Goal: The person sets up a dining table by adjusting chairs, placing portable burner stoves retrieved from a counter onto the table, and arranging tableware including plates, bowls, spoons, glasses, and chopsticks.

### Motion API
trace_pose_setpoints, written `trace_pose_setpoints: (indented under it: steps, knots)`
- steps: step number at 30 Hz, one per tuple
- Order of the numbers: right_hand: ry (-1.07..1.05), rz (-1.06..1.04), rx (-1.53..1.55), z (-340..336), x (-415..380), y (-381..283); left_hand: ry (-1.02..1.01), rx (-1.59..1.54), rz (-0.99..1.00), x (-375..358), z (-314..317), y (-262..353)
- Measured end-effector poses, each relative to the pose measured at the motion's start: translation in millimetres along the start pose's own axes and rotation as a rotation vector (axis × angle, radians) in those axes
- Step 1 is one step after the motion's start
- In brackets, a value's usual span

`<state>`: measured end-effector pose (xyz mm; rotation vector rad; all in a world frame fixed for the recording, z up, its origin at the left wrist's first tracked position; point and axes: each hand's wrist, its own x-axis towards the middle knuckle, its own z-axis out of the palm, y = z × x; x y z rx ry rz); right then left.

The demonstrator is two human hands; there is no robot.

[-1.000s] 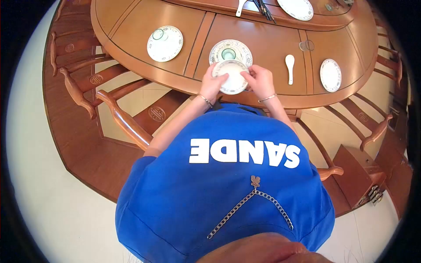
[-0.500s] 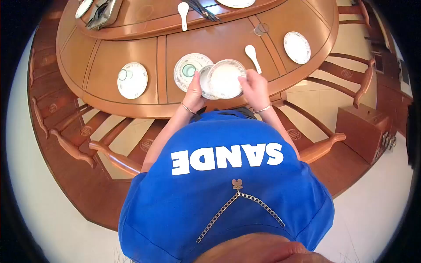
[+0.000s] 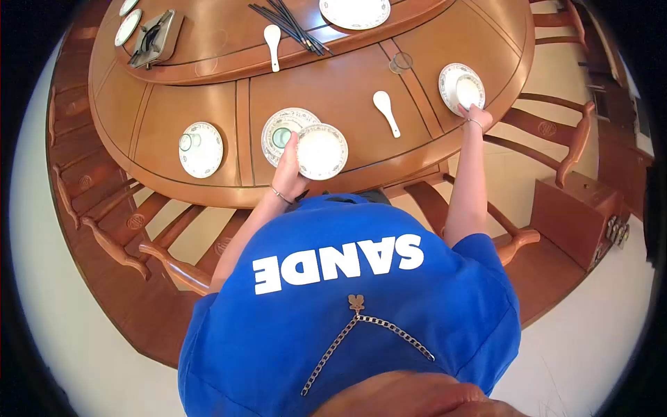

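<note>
My left hand [image 3: 290,165] is closed on the edge of a white patterned saucer [image 3: 322,151], held over the table's front edge. Partly behind it lies a larger plate [image 3: 269,142] with a green-tinted glass [image 3: 281,137] on it. Out to the right, my right hand [image 3: 476,117] pinches the near rim of a small white dish [image 3: 468,92], which is over a patterned plate [image 3: 448,78]. Between the hands a white spoon [image 3: 386,112] lies on the wood.
Another plate [image 3: 202,161] with a glass [image 3: 190,142] is on the left. The raised turntable [image 3: 229,48] bears black chopsticks [image 3: 295,31], a spoon [image 3: 274,47], a large plate [image 3: 356,11] and a metal tray [image 3: 165,40]. Wooden chairs [image 3: 549,128] surround the table.
My right hand has moved right with a dish from the held pair to the right-hand plate. My left hand keeps a saucer. The table appears shifted slightly down in view.
</note>
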<state>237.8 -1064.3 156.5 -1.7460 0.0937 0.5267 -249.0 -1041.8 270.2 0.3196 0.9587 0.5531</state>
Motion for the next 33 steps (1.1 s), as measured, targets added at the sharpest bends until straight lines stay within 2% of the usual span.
trace_pose_setpoints:
  steps: [4,7,13,15,18,19,20,25,28,30,32,33]
  knots:
    - [0.052,0.036,-0.049,4.7,7.7,0.6,0.045,-0.051,0.032,1.6,-1.9,-3.5]
    - [0.11,-0.002,0.041,12.4,14.7,4.6,0.052,-0.083,0.028,3.5,-3.6,-4.6]
    - [0.046,0.025,0.057,6.3,36.3,24.3,0.082,-0.11,0.043,-6.2,6.5,-4.3]
    - [0.025,0.041,0.049,7.5,20.7,26.6,0.062,-0.138,0.047,-7.5,1.4,-6.5]
    - [-0.027,-0.222,-0.188,4.3,-24.9,34.4,0.054,-0.162,0.054,-14.7,-1.1,-6.3]
    - [-0.159,-0.191,-0.167,6.1,-44.3,37.8,0.082,-0.163,0.053,-13.8,-6.9,-9.0]
    - [-0.156,-0.225,-0.35,14.8,-81.7,26.8,0.086,-0.169,0.063,-17.9,-7.1,-8.0]
    - [-0.46,-0.37,-0.316,71.2,-170.7,15.6,0.01,-0.198,0.137,-34.9,-10.4,-7.5]
    - [-0.694,-0.405,-0.348,125.6,-206.5,-0.5,0.057,-0.241,0.141,-37.9,-20.1,-12.3]
    - [-0.73,-0.734,-0.495,171.1,-206.9,12.0,0.069,-0.236,0.174,-44.1,-25.7,-14.2]
    - [-0.741,-0.935,-0.617,214.4,-218.4,8.8,0.088,-0.223,0.201,-51.1,-30.9,-12.6]
    - [-0.747,-0.939,-0.611,218.4,-222.8,7.0,0.091,-0.224,0.209,-52.3,-32.5,-10.1]
